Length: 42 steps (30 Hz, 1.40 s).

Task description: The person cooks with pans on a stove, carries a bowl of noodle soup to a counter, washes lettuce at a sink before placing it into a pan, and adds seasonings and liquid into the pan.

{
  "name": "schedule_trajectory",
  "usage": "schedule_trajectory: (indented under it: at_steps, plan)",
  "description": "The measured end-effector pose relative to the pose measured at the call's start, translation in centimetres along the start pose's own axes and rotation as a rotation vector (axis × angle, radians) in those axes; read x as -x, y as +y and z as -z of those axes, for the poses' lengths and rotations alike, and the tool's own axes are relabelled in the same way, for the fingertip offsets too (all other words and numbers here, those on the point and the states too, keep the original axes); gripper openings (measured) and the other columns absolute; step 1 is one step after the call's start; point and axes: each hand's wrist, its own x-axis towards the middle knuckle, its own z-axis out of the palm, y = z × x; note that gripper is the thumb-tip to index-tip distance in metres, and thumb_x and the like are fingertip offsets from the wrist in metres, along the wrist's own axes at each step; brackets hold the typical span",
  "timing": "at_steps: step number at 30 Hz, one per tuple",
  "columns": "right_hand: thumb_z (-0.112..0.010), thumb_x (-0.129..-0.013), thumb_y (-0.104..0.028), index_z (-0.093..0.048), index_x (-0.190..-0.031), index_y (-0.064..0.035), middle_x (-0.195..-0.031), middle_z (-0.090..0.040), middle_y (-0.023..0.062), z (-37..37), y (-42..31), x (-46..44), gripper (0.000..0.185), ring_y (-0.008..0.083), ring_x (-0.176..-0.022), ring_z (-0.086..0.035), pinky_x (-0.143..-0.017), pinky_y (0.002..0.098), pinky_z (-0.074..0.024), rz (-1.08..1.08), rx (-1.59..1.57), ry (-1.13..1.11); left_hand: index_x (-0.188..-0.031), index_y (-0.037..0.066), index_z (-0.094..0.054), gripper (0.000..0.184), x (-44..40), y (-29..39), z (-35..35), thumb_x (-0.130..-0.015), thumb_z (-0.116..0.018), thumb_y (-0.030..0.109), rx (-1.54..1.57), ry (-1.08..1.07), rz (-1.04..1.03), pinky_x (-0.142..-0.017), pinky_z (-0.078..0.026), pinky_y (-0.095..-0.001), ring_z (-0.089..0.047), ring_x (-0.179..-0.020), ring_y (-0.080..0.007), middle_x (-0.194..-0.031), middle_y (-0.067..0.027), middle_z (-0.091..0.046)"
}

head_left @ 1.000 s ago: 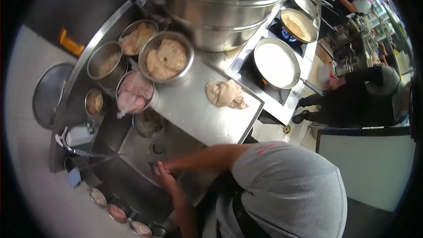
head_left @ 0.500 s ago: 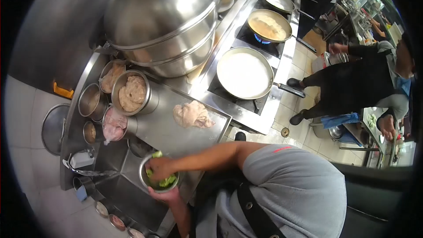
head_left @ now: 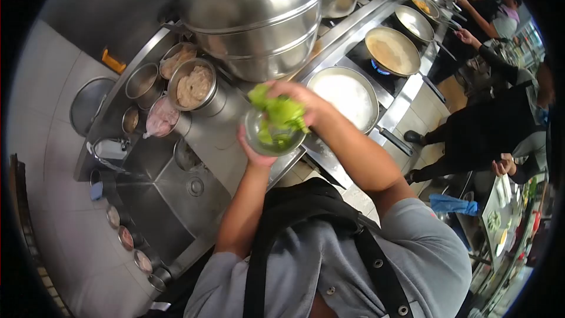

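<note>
My left hand [head_left: 257,148] holds a small metal bowl [head_left: 254,132] from its left side and beneath, above the edge of the steel counter. My right hand [head_left: 301,101] is closed on bright green leaves [head_left: 281,113] at the bowl's mouth; some leaves hang over the rim and others lie inside. Just beyond my right hand, a pan of white liquid [head_left: 347,97] sits on the stove. Behind the hands and bowl, part of the counter is hidden.
A large domed steamer [head_left: 253,17] stands ahead. Metal bowls of pale meat or paste [head_left: 194,86] are at the left, above a sink [head_left: 170,200] with water running. A pan over a blue flame [head_left: 393,52] is farther right. A co-worker in black [head_left: 482,123] stands at the right.
Both hands have risen from the sink and moved up and right with the bowl. My right hand has lifted leaves to the rim. The view has shifted, and the co-worker's hands have moved.
</note>
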Motion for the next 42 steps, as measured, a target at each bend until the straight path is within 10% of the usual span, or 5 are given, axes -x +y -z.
schedule_trajectory:
  at_steps: [11,15,20,28,42]
  plan:
    - [-0.052,-0.081,-0.021,-0.058,-0.093,-0.0057,-0.082,-0.06,0.0082,20.7,-4.6,7.6,0.02,0.021,-0.073,-0.061,-0.065,0.0324,-0.0528,0.205,0.221,0.398,-0.134,0.011,-0.044,0.071,-0.6,-2.9,0.1,-0.081,-0.049,0.059,-0.049,0.026,0.07,-0.101,-0.037,-0.0495,-0.045,-0.121,-0.0311,-0.133,-0.0112,-0.048]
    - [-0.062,-0.079,-0.031,-0.064,-0.099,-0.0032,-0.085,-0.065,0.0138,27.4,-0.2,5.6,0.035,0.0269,-0.083,-0.064,-0.076,0.0352,-0.0507,0.186,1.152,0.937,-0.136,0.013,-0.043,0.072,0.0,-3.1,-2.2,-0.082,-0.045,0.06,-0.11,-0.055,0.118,-0.101,-0.038,-0.0516,-0.044,-0.123,-0.0314,-0.135,-0.0109,-0.047]
    - [-0.064,-0.083,-0.031,-0.066,-0.106,-0.0078,-0.101,-0.065,0.0213,20.9,-2.4,8.0,0.033,0.0373,-0.095,-0.061,-0.086,0.0418,-0.0468,0.308,1.713,0.978,-0.135,0.011,-0.044,0.073,-0.5,-4.3,-4.3,-0.08,-0.048,0.059,-0.112,-0.005,0.127,-0.102,-0.037,-0.0517,-0.044,-0.124,-0.0328,-0.136,-0.0125,-0.046]
    - [-0.066,-0.078,-0.032,-0.061,-0.114,-0.0104,-0.108,-0.059,0.0133,6.2,-3.8,10.4,0.042,0.0287,-0.107,-0.054,-0.087,0.0377,-0.0457,0.488,2.161,0.198,-0.129,0.01,-0.048,0.07,-3.6,-6.9,-5.5,-0.077,-0.052,0.056,-0.084,-0.05,0.176,-0.099,-0.039,-0.0473,-0.049,-0.116,-0.0302,-0.128,-0.0119,-0.052]
    - [-0.058,-0.075,-0.011,-0.066,-0.09,-0.0026,-0.106,-0.061,0.0175,10.0,-4.2,8.5,0.019,0.0282,-0.097,-0.061,-0.077,0.0355,-0.0529,0.568,2.614,0.15,-0.127,0.007,-0.049,0.062,-3.3,-6.5,-4.9,-0.071,-0.051,0.032,-0.134,-0.026,0.252,-0.1,-0.038,-0.049,-0.051,-0.115,-0.0317,-0.124,-0.0135,-0.055]
